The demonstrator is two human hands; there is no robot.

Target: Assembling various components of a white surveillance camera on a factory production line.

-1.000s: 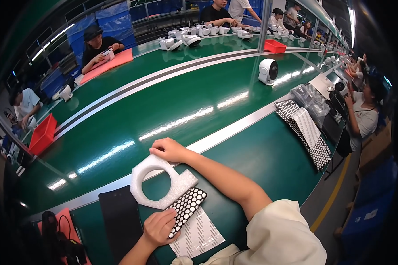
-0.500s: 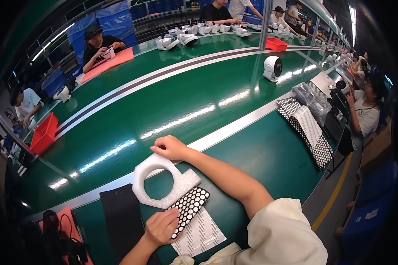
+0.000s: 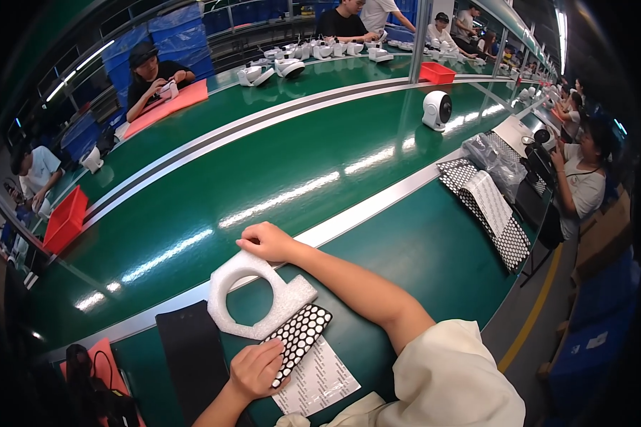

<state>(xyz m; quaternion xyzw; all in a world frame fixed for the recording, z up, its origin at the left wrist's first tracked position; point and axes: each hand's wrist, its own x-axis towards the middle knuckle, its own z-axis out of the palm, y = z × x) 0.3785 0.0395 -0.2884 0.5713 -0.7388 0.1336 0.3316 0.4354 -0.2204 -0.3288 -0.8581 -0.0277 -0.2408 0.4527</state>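
A white foam ring (image 3: 221, 286) with a square-ended arm lies on the green work surface in front of me. At its far edge my right hand (image 3: 269, 243) has its fingers curled against the foam; the fingertips are partly hidden. My left hand (image 3: 255, 368) grips the near left side of a black strip with white dots (image 3: 305, 333), fingers on top and thumb by its lower edge. The strip's far end meets the ring's near side. Partly under the strip lies a white backing sheet (image 3: 322, 384) with rows of grey print.
A black flat sheet (image 3: 189, 356) lies left of the ring. Further right are another dotted sheet (image 3: 509, 245) and clear plastic bags (image 3: 495, 158). A white camera-like device (image 3: 436, 112) stands on the green belt (image 3: 278, 167). Co-workers sit across and at right.
The whole view has shifted slightly. Both hands, the foam ring and the dotted strip keep nearly the same positions relative to each other.
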